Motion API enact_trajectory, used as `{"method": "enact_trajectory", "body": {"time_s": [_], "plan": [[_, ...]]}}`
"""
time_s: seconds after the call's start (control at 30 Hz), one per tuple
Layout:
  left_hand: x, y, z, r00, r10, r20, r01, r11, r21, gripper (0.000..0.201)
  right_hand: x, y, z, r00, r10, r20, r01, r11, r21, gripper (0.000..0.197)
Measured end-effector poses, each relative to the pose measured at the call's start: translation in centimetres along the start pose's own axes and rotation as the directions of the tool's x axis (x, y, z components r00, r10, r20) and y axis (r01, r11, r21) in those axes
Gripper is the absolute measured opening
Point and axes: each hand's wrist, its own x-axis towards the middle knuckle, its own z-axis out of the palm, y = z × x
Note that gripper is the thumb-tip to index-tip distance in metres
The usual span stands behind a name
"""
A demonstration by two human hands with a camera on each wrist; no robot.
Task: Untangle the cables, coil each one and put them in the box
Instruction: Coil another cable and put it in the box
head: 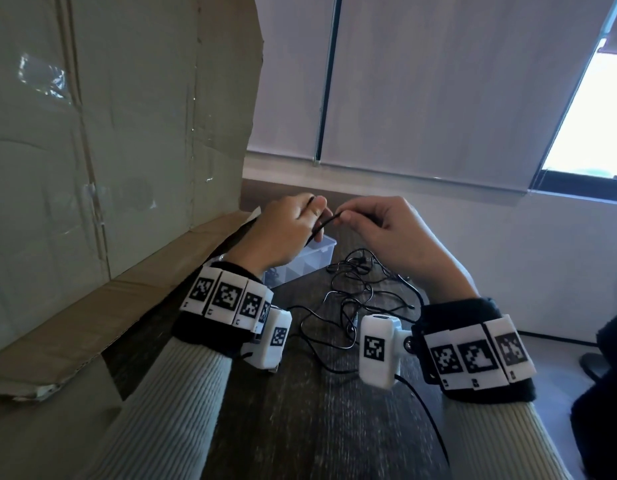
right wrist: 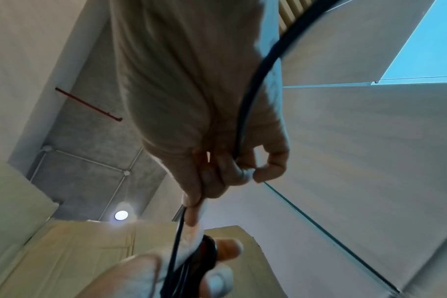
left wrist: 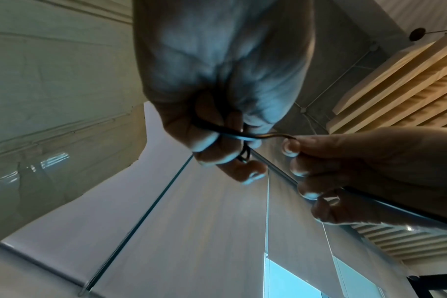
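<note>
Pale roller blinds [head: 438, 81] covered the far wall, with a strip of bright window [head: 591, 109] uncovered at the right. Overhead, the wrist views showed a grey concrete ceiling [right wrist: 89, 145] with a round lamp [right wrist: 121, 215] and a block of wooden slats [left wrist: 401, 80]. A large sheet of creased cardboard [head: 109, 133] stood against the left side of a dark wood-grain table [head: 317, 410], its lower flap folded out onto the tabletop.

At the far end of the table, just beside the cardboard, sat a clear plastic box [head: 321, 251] with dividers, partly hidden behind the left hand [head: 286, 233]. Near it, towards the middle of the table, lay a loose tangle of thin black cables [head: 352, 296], still snarled and outside the box.

Both hands were raised above the table, close together, each wrist wearing a band of black-and-white marker tiles. The left hand had its fingers curled round several loops of one black cable [left wrist: 217, 129]. The right hand [head: 393, 237] pinched the same cable's free run between thumb and forefinger, right beside the left fingertips [left wrist: 253, 175], its other fingers curled in. From the right hand's pinch the cable swept back past the palm in the right wrist view.
</note>
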Motion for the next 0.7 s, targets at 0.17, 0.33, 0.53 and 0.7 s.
{"method": "enact_trajectory", "body": {"time_s": [0.17,0.33,0.53,0.7], "plan": [[-0.4,0.4,-0.1,0.982,-0.027,0.185,0.05,0.991,-0.123,0.058,0.2,0.9,0.4,0.995,0.01,-0.097,-0.018,0.996,-0.088,0.016],[-0.6,0.7,-0.5,0.959,-0.017,0.284,0.048,0.994,-0.103,0.036,0.6,1.8,0.7,0.989,0.024,-0.149,-0.031,0.999,-0.044,0.011],[0.0,-0.4,-0.5,0.98,0.011,0.199,0.073,0.91,-0.409,0.031,1.1,2.5,0.8,0.972,0.097,-0.212,-0.085,0.994,0.065,0.014],[0.5,-0.1,-1.4,0.993,-0.118,0.03,0.087,0.519,-0.85,0.031,0.9,2.2,0.8,0.977,0.049,-0.205,-0.029,0.995,0.099,0.018]]}}
